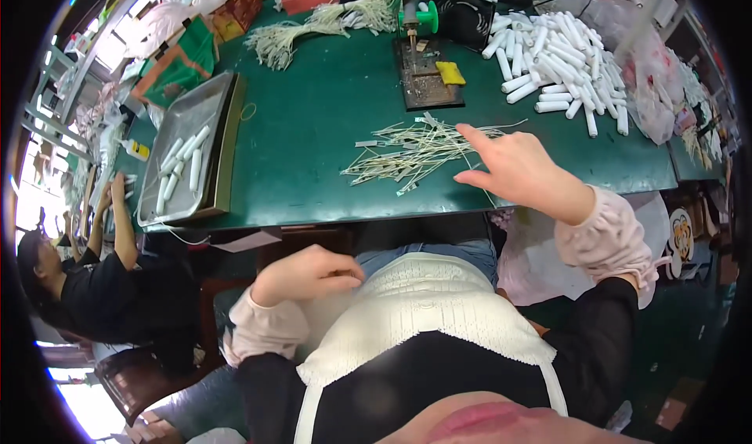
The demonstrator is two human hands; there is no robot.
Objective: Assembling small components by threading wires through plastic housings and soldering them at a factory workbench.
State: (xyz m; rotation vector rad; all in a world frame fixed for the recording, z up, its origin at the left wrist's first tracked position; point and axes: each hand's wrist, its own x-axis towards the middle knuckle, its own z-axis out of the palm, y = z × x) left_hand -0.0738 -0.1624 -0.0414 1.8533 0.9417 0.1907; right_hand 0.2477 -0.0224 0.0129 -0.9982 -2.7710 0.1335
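A loose pile of thin cream-coloured wires (415, 153) lies on the green table, with small pale strips among them. My right hand (521, 170) is at the right end of this pile, index finger and thumb spread apart with no held thing visible between them. The index fingertip overlaps the wire ends; whether it touches them I cannot tell. My left hand (309, 276) hangs below the table's front edge near my lap, fingers loosely bent and slightly apart, with nothing visible in it.
A heap of white tubes (560, 60) lies at the right. Beyond the wires stands a soldering stand (419, 76) with a yellow sponge (450, 73) and green spool (427, 19). At left, a metal tray (205, 111) holds several white tubes. Wire bundles (313, 29) lie behind; a co-worker (110, 264) sits left.
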